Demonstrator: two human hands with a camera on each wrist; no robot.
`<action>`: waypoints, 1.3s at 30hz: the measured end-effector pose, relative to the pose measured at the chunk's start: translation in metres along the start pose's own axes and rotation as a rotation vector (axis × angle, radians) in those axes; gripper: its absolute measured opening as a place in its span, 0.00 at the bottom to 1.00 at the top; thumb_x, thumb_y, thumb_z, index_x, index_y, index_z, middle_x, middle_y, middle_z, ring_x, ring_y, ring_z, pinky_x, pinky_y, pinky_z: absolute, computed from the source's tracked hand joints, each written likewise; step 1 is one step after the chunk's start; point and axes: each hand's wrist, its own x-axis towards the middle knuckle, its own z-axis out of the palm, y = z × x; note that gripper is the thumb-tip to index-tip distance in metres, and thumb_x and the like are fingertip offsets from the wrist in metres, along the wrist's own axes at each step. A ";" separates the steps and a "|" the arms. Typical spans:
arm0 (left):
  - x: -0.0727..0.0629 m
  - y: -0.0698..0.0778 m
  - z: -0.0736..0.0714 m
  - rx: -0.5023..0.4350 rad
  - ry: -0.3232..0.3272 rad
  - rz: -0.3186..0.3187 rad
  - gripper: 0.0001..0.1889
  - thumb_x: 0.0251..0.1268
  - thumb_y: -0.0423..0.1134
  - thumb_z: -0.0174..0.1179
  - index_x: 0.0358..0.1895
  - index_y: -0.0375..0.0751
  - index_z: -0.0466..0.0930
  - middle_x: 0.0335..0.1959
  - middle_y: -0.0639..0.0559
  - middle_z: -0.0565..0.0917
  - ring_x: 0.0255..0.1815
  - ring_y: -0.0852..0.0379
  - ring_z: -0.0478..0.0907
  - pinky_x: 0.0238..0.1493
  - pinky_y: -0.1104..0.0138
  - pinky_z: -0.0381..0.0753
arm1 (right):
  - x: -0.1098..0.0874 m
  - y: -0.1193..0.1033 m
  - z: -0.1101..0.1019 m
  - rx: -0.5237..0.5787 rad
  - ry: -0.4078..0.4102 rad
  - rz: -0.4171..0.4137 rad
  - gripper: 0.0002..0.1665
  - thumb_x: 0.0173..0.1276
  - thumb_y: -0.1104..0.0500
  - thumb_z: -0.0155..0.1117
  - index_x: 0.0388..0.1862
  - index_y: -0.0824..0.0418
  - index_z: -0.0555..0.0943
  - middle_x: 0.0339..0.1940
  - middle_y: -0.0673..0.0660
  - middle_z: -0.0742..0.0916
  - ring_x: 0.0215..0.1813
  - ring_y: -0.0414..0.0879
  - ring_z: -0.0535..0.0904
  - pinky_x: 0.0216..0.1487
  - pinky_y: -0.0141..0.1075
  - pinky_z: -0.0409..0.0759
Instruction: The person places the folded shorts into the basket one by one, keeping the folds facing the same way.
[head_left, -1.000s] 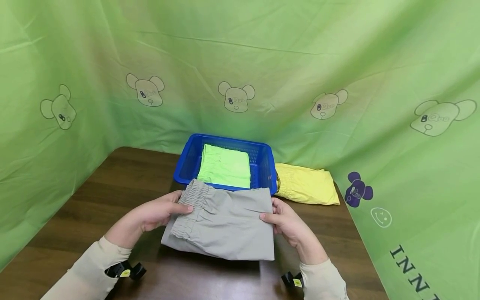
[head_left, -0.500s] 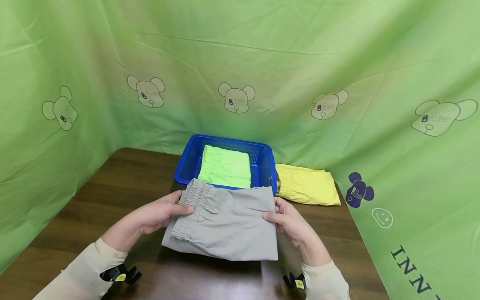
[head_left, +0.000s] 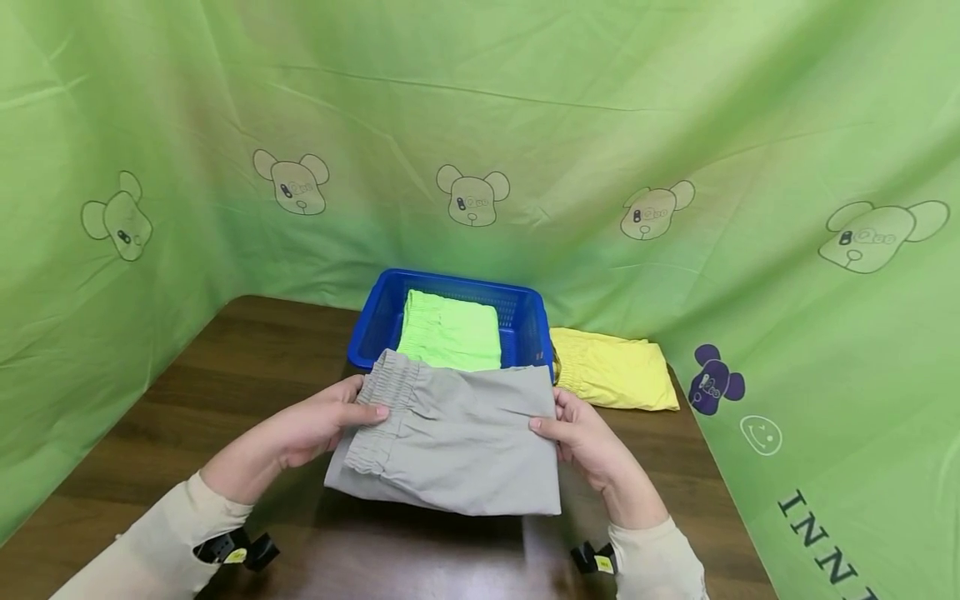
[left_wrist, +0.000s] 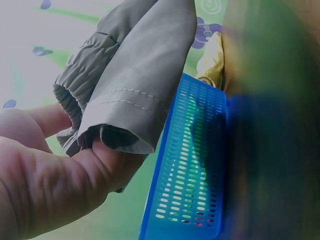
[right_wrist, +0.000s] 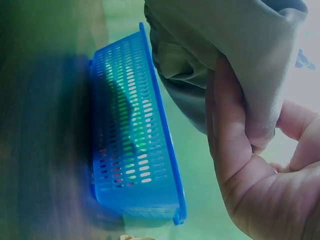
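Folded grey shorts (head_left: 465, 442) with a gathered elastic waistband hang above the table, held between both hands. My left hand (head_left: 318, 425) grips the waistband side, thumb on top and fingers underneath. At the opposite edge, my right hand (head_left: 588, 437) pinches the cloth the same way. In the left wrist view, a stitched hem of the grey shorts (left_wrist: 135, 85) shows beside the waistband. Just behind the shorts stands a blue plastic basket (head_left: 365, 329), its near rim partly hidden by them. Folded bright green shorts (head_left: 453, 329) lie in the basket.
Folded yellow shorts (head_left: 618, 371) lie on the table right of the basket, near the table's right edge. The brown wooden table (head_left: 202, 383) is bordered at the back and sides by a green curtain (head_left: 375, 108) with cartoon bear heads.
Both hands have raised the grey shorts slightly, and they now cover the basket's near rim more. My right hand has shifted a little to the right.
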 end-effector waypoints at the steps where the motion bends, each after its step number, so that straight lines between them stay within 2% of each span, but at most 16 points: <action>1: 0.000 0.001 0.000 0.000 0.002 0.002 0.36 0.78 0.38 0.55 0.76 0.31 0.43 0.57 0.39 0.82 0.53 0.46 0.84 0.52 0.51 0.86 | 0.001 -0.001 0.000 -0.002 0.008 0.001 0.27 0.74 0.68 0.59 0.67 0.70 0.62 0.46 0.50 0.89 0.43 0.44 0.89 0.42 0.40 0.88; 13: 0.001 0.013 -0.001 0.008 0.043 0.026 0.35 0.78 0.38 0.54 0.76 0.35 0.42 0.58 0.40 0.80 0.53 0.47 0.84 0.53 0.52 0.85 | 0.006 -0.012 0.001 -0.042 0.077 0.008 0.27 0.74 0.66 0.59 0.67 0.70 0.63 0.43 0.48 0.91 0.41 0.42 0.89 0.42 0.37 0.87; 23: 0.002 0.024 0.002 0.020 0.076 0.052 0.33 0.78 0.37 0.54 0.74 0.32 0.45 0.57 0.39 0.80 0.50 0.49 0.84 0.51 0.55 0.86 | 0.013 -0.020 -0.003 -0.046 0.069 0.003 0.27 0.76 0.65 0.58 0.69 0.67 0.63 0.43 0.48 0.90 0.41 0.43 0.89 0.43 0.38 0.87; 31: 0.004 0.031 0.002 0.037 0.113 0.062 0.32 0.79 0.38 0.54 0.73 0.33 0.46 0.53 0.43 0.82 0.47 0.50 0.86 0.49 0.56 0.86 | 0.018 -0.029 -0.004 -0.056 0.086 -0.007 0.26 0.76 0.65 0.58 0.69 0.66 0.64 0.41 0.48 0.91 0.39 0.42 0.89 0.40 0.37 0.87; 39: 0.010 0.041 0.000 0.040 0.130 0.064 0.30 0.79 0.37 0.53 0.74 0.34 0.48 0.53 0.45 0.82 0.46 0.52 0.86 0.48 0.57 0.87 | 0.025 -0.035 -0.008 -0.066 0.107 -0.028 0.27 0.76 0.64 0.58 0.68 0.69 0.64 0.40 0.47 0.90 0.39 0.41 0.89 0.41 0.37 0.87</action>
